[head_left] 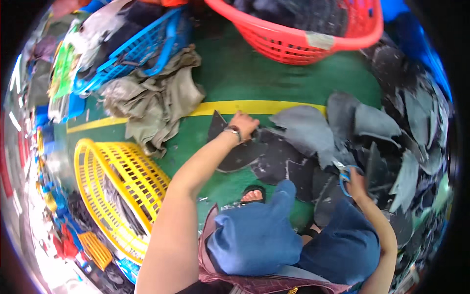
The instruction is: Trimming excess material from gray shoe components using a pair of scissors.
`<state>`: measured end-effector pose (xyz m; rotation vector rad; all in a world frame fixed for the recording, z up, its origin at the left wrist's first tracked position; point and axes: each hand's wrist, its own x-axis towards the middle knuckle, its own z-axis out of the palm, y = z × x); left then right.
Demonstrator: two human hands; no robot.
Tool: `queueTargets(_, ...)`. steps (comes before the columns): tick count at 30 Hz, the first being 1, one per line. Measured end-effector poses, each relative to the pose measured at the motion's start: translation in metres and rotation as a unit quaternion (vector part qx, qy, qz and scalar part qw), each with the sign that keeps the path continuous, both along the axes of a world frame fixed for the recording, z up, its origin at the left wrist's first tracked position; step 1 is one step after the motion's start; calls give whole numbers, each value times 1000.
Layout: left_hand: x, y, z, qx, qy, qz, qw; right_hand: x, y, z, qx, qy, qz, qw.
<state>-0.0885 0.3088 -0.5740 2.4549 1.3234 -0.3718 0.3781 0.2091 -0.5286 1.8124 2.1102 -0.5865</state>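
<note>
Close to the body, two knees in blue jeans are bent wide, which seems to let both arms get down low. Just past the jeans is a foot in a dark sandal. By the right knee, the right hand has its fingers closed on the blue loops of the scissors, likely held so that the blades point up and left at the pieces. The right arm bends and comes round the outside of that knee. Off to the left is the yellow basket, maybe put there to be in easy reach. Dark pieces lie flat on the green floor, some on top of others. The left arm goes out long, and the left hand is back side up at their far edge; its fingers are bent, but I cannot tell if they pinch a piece. Grey pieces heap to the right, over the yellow line. Brown cloth lies crumpled across its left part. Farthest off are the blue basket and the red basket, perhaps set there to leave room to work
</note>
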Motion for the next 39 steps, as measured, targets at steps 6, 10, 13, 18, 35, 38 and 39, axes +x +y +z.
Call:
queueTargets(6,34,-30,22,-166,-192,83,964,84,161,82,265,-117,120,950)
queueTargets(10,60,-19,40,-128,-152,107,974,84,241,111,445,-80,280,847)
queueTargets(13,26,-12,26,-175,-82,193,962,26,232,93,325,-151,223,906)
queueTargets(18,-38,-26,9,-285,-173,347,877,-59,158,78,277,57,221,933)
queueTargets(35,-25,-29,10,-183,-296,462,816,-207,50,34,-418,323,-137,838)
queueTargets(38,-31,-34,8,-185,-284,451,826,-227,50,11,-496,322,-173,788)
queueTargets(39,-34,-38,8,-187,-291,445,826,-233,49,4,-516,326,-171,773)
